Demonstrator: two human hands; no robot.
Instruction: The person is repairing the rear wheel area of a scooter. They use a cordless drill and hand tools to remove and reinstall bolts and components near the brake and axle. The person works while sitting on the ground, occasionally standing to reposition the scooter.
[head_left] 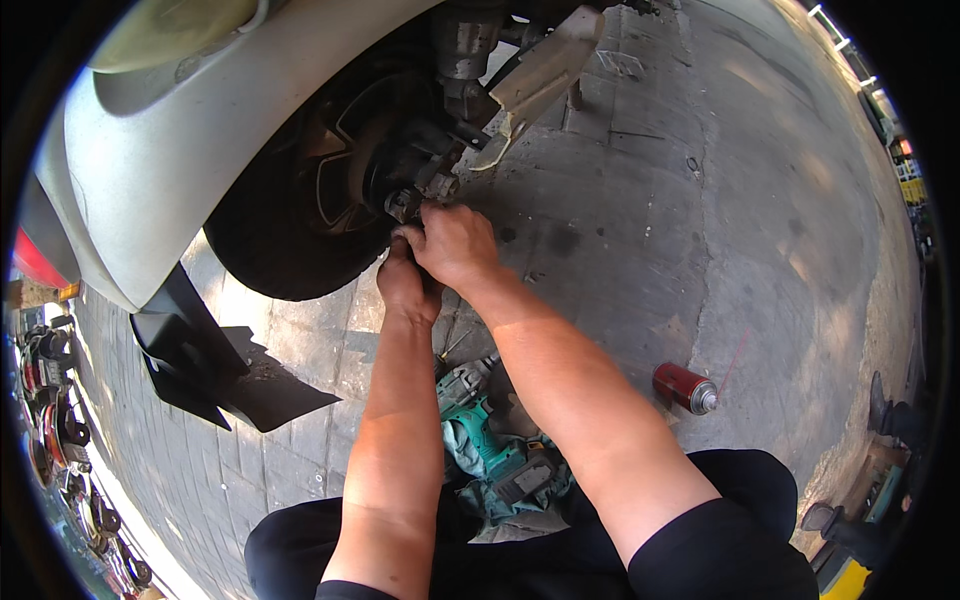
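Observation:
My left hand (405,283) and my right hand (458,243) meet just under a metal joint (403,204) on the inner side of a black tyred wheel (300,245). Both hands have curled, closed fingers. The right one overlaps the left, and its fingertips touch or nearly touch the joint's lower part. Whatever lies between the fingers is hidden. Above them hang a cylindrical strut (465,45) and a scuffed pale metal arm (548,80).
A pale vehicle body panel (210,120) overhangs the wheel, with a black plastic flap (185,345) below it. Between my forearms a teal cordless power tool (485,435) lies on cloth. A red spray can (683,387) rests on its side on the paved ground (650,240).

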